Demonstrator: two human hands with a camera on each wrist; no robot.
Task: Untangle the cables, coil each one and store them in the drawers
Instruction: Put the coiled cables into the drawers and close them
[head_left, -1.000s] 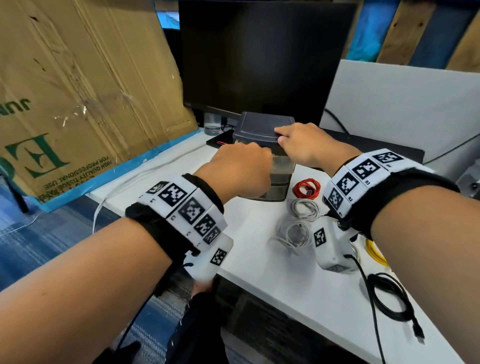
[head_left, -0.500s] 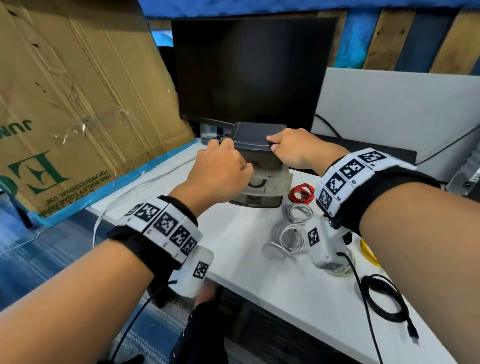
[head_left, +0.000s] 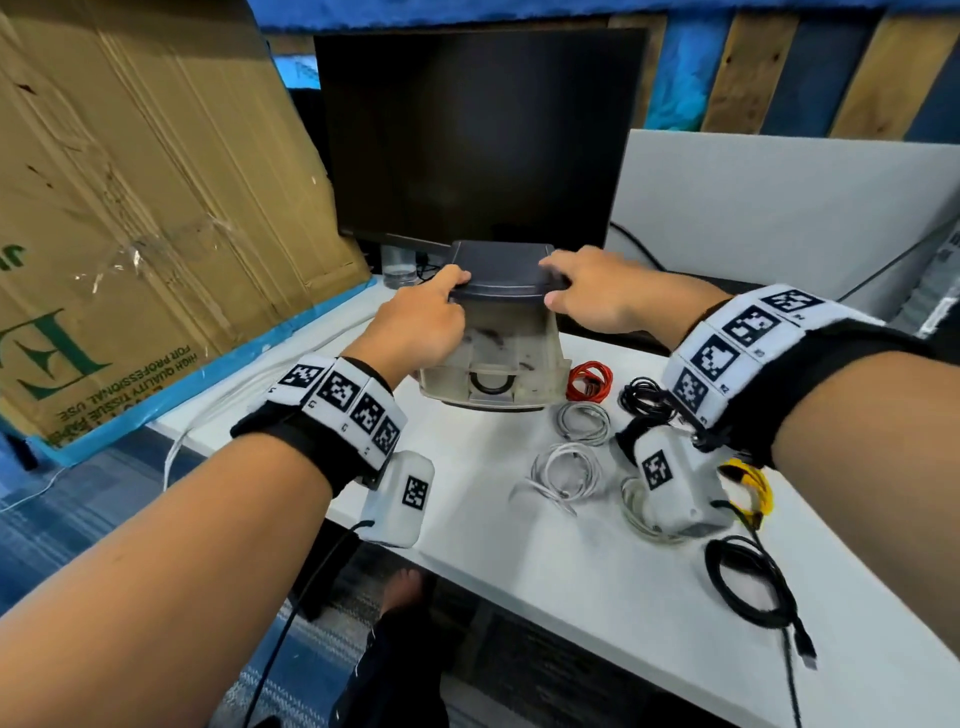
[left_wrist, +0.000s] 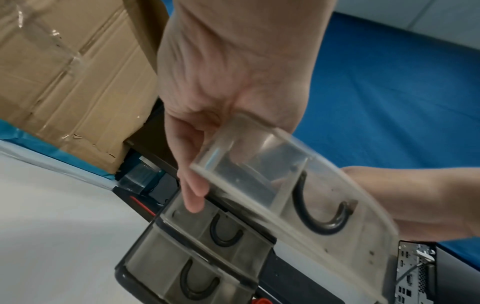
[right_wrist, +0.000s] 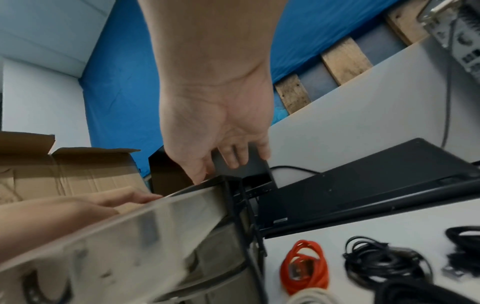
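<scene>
A small drawer unit (head_left: 501, 273) with a dark lid stands on the white table (head_left: 597, 582) in front of the monitor. Its translucent top drawer (head_left: 493, 358) (left_wrist: 285, 185) is pulled out toward me. My left hand (head_left: 426, 322) (left_wrist: 207, 133) grips that drawer's left corner. My right hand (head_left: 587, 296) (right_wrist: 221, 148) rests on the lid, fingers fairly straight, thumb at its front edge. Right of the unit lie coiled cables: a red cable (head_left: 589, 382) (right_wrist: 303, 265), a black bundle (head_left: 644, 397) (right_wrist: 381, 261), two white coils (head_left: 584, 421) (head_left: 566, 470), a yellow cable (head_left: 750, 488) and a black coil (head_left: 748, 587).
A dark monitor (head_left: 478, 135) stands close behind the unit. A large cardboard box (head_left: 130, 208) leans at the left, and a grey partition (head_left: 779, 208) closes the back right. A glass (head_left: 397, 267) sits by the monitor foot. The table's front edge runs just under my wrists.
My left hand went from the unit's front to its left side and the top drawer slid out toward me. The right hand stayed on the lid.
</scene>
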